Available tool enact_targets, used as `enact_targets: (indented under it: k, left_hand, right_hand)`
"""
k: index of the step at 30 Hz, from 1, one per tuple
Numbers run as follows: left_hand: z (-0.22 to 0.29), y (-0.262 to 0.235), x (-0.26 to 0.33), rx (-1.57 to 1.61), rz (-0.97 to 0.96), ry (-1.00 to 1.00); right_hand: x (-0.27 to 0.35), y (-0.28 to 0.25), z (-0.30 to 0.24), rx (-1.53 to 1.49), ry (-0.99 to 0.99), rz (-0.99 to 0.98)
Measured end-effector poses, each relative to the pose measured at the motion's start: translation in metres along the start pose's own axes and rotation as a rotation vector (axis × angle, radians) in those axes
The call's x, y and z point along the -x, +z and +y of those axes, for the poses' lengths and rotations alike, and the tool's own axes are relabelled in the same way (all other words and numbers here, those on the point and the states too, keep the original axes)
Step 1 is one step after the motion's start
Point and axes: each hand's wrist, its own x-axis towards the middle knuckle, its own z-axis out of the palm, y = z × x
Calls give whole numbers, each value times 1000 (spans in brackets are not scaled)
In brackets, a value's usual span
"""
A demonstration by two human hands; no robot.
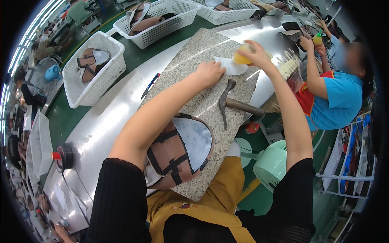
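My right hand [259,58] is wrapped round a yellow squeeze bottle [241,56], blurred by motion and tilted over a small white curved piece [236,69]. That piece lies at the far end of a speckled stone slab [204,44]. Against its left edge my left hand [210,73] is closed, the fingertips gripping it. Nearer to me rests a hammer [244,106] with a curved metal head and wooden handle. Below my left forearm lies a brown shoe upper [170,150] with dark straps and a pale lining, partly hidden by the arm.
White plastic baskets [83,97] with shoe uppers line the far side of the metal table [99,129]. A pen [150,86] lies left of the slab. By my right arm stands a green fan [270,164]. At right, a co-worker in blue [340,99] holds another yellow bottle [317,39].
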Motion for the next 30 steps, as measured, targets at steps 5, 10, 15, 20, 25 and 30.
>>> enact_targets:
  k: [5, 10, 15, 20, 25, 30]
  left_hand:
    - [-11, 4, -13, 176, -52, -45]
    - [-32, -27, 5, 387, -29, -175]
    - [-12, -114, 139, 494, -133, -13]
    - [24, -119, 265, 281, -192, -37]
    - [49, -61, 282, 120, -81, -139]
    - [55, -55, 281, 78, -101, -148]
  right_hand:
    - [39, -63, 5, -658, 120, 118]
    - [124, -59, -25, -883, 119, -103]
    - [222, -27, -71, -706, 79, -258]
    - [256, 42, -104, -245, -343, -185]
    - [241, 96, -99, 179, -650, -129]
    - [230, 115, -103, 252, -610, -116]
